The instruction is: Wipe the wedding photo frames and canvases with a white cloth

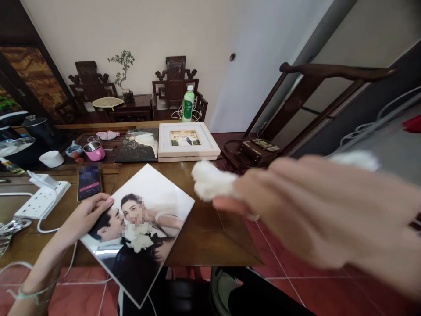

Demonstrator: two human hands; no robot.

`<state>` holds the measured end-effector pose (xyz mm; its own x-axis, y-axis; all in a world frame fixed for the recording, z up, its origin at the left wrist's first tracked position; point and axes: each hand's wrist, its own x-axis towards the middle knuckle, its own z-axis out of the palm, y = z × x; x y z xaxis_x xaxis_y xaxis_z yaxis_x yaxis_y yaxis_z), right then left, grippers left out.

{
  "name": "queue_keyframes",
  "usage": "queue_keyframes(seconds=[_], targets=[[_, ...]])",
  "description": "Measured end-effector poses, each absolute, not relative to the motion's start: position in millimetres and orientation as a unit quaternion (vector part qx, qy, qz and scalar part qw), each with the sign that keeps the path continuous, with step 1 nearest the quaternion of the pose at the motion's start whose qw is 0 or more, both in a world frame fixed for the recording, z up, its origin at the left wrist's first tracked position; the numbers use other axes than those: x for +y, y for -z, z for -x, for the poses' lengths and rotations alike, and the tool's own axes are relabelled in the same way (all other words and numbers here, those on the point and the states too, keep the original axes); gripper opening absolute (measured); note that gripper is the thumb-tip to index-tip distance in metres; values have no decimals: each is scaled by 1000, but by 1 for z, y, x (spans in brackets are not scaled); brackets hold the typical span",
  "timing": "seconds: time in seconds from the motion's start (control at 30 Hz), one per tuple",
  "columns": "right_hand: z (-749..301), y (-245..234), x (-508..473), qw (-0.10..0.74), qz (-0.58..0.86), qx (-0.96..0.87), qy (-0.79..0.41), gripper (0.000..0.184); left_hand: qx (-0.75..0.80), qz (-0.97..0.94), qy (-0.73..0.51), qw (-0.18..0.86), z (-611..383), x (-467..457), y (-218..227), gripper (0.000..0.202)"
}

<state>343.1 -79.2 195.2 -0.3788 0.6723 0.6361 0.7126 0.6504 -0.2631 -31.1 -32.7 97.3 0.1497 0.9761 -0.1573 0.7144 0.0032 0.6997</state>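
Observation:
My left hand (87, 215) grips the upper left edge of a glossy wedding photo panel (131, 263), thumb on its face and the other fingers partly hidden. The panel is turned cornerwise, its near corner reaching past the table's front edge. On the right, my right hand (305, 210), blurred by motion, is raised close to the camera. Its fingers are closed around a wad of white cloth or tissue (212, 180), and more white shows behind the knuckles. The wad is apart from the panel in the picture.
Behind the panel are a framed photo (212, 145), a dark sheet with a white piece (126, 149), and a green bottle (188, 104). A phone (90, 182), a pink cup (95, 152) and a power strip (42, 197) with cables lie left. A wooden chair (296, 96) stands right.

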Motion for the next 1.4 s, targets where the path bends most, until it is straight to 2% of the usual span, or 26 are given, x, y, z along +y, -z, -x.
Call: queue_keyframes(seconds=[0.07,0.13,0.23,0.33,0.4,0.5,0.6,0.7,0.83,0.93,1.0,1.07,1.23,1.3,1.37,1.4], targets=[[-326,-179,-97,353,342,-871,24,23,609,-716,-163,300,31,-26,-96,41],[-319,-161,-105,338,313,-887,38,23,598,-746,-137,259,32,-20,-94,41],[-328,-135,-87,332,397,-856,-11,24,588,-771,-103,221,34,-12,-90,39],[-348,-111,-42,307,497,-800,-137,29,580,-794,-69,168,34,-6,-82,32],[-357,-92,-13,298,519,-777,-195,36,569,-813,-44,111,33,-3,-77,29],[-358,-61,13,275,523,-771,-236,36,550,-833,-20,54,30,2,-68,27],[-350,-37,20,215,553,-776,-215,29,543,-837,-32,58,27,7,-60,26],[-345,-31,17,195,578,-771,-184,20,577,-810,-63,79,23,11,-53,37],[-361,-45,-6,290,513,-801,-104,16,573,-810,-98,77,19,18,-44,41],[-387,-53,-47,361,450,-816,-37,5,562,-818,-110,58,18,22,-36,37],[-403,-49,-79,380,420,-824,-12,10,564,-817,-108,47,16,25,-32,36],[-413,-39,-108,367,420,-830,2,7,569,-816,-98,34,14,28,-30,37],[-405,-11,-136,256,453,-854,-30,22,574,-817,-44,-2,5,31,-34,46],[-395,-4,-132,224,449,-865,-9,33,570,-821,-34,2,0,32,-36,48],[-382,0,-124,237,441,-865,36,40,565,-824,-35,14,-5,35,-38,48],[-376,0,-119,250,432,-865,52,36,561,-826,-38,20,-9,37,-38,48]])
